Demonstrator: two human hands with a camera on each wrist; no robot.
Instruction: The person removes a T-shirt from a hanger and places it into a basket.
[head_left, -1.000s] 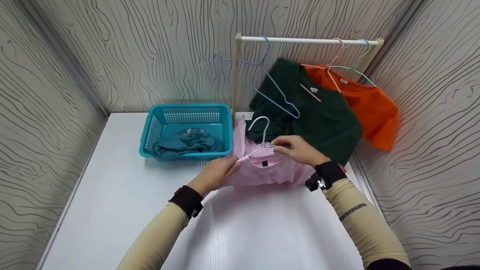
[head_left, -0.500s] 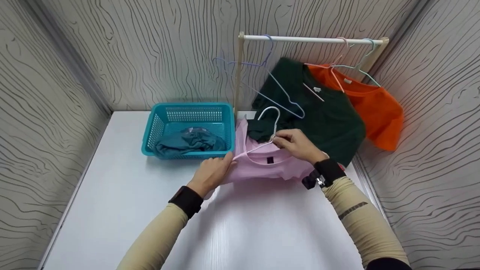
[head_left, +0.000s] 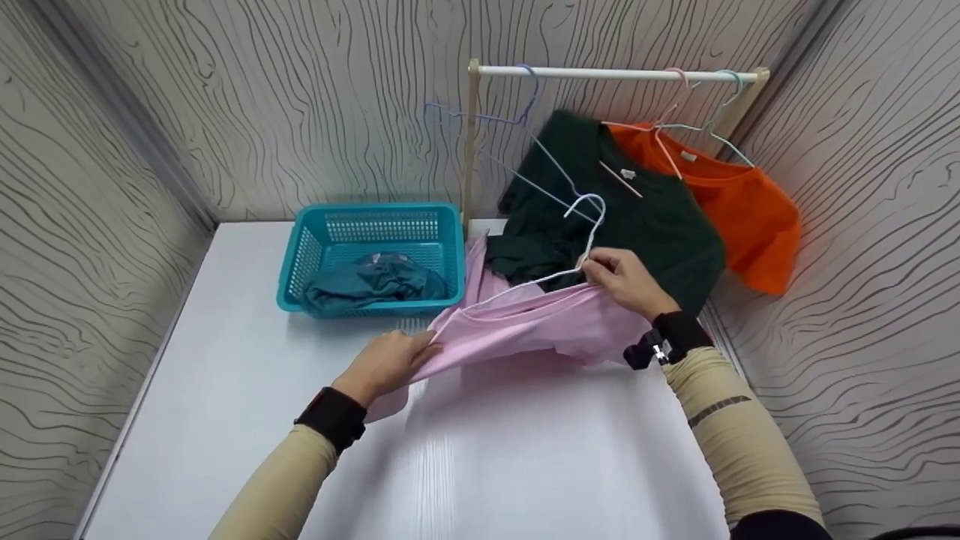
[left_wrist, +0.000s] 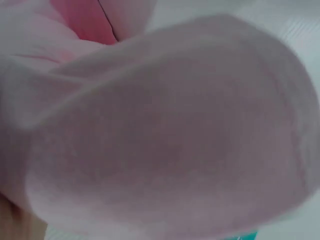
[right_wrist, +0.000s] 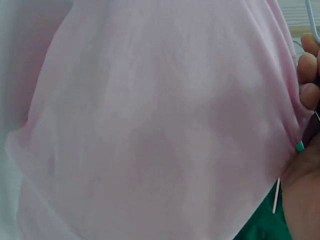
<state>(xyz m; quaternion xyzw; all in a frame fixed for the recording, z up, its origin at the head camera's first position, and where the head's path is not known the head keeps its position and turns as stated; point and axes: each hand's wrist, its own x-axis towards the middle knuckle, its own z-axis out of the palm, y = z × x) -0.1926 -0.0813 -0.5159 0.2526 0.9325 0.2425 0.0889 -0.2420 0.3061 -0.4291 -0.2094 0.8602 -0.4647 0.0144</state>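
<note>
A pink shirt is stretched between both hands, raised at its neckline. A white hanger stands with its hook up, and its left arm slopes down into the shirt's neck opening. My left hand pinches the shirt at the left shoulder. My right hand grips the hanger just below its hook, with the shirt's neckline drawn up to the same fingers. The pink fabric fills most of the left wrist view. In the right wrist view, my right hand shows at the right edge beside the cloth.
A teal basket with a dark teal garment stands left of the shirt. Behind is a rack bearing a purple hanger, a dark green shirt on a pink hanger and an orange shirt on a mint hanger.
The right hand and hanger have moved up and to the right. My left hand has drawn the shirt's shoulder left and down, so the neckline is now pulled taut.
</note>
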